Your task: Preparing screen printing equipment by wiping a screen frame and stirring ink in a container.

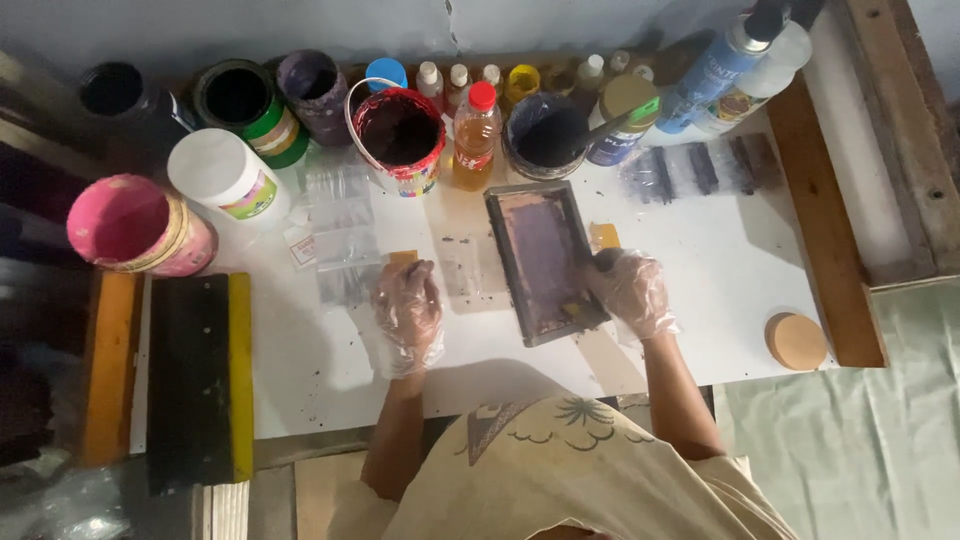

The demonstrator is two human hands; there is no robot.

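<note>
Person stands at a white desk [720, 270], both hands in clear plastic gloves.

Landmark: small dark framed screen [545, 262], lying flat mid-desk, purple-stained mesh, long side running away from the person.

Right hand [628, 290]: on the right edge of the screen near its near corner, fingers curled over the frame, gripping it. A yellow bit shows just past the fingers, at the far side of that hand; can't tell what it is.

Left hand [408, 312]: left of the screen, apart from it, fingers loosely bent, palm down on the desk. Can't tell whether it pins anything. Small clear bags [338, 215] lie just beyond it, further left of the screen.

Behind the screen, along the wall:
- dark-ink tub [545, 135] with a stick in it, directly behind
- orange bottle [475, 135], red cap, behind-left
- red paint bucket [398, 135], left of the bottle
- row of small dropper bottles at the very back
- blue spray can [715, 70], behind-right

Far left of the screen: white jar [225, 175], green can [245, 105], pink pot [135, 225].

Left edge of the desk, well apart from the screen: big squeegee [198, 380], black with a yellow blade.

Right of the screen: dark smears on clear film [700, 168] behind-right; round cork disc [796, 340] near the desk's right edge.
</note>
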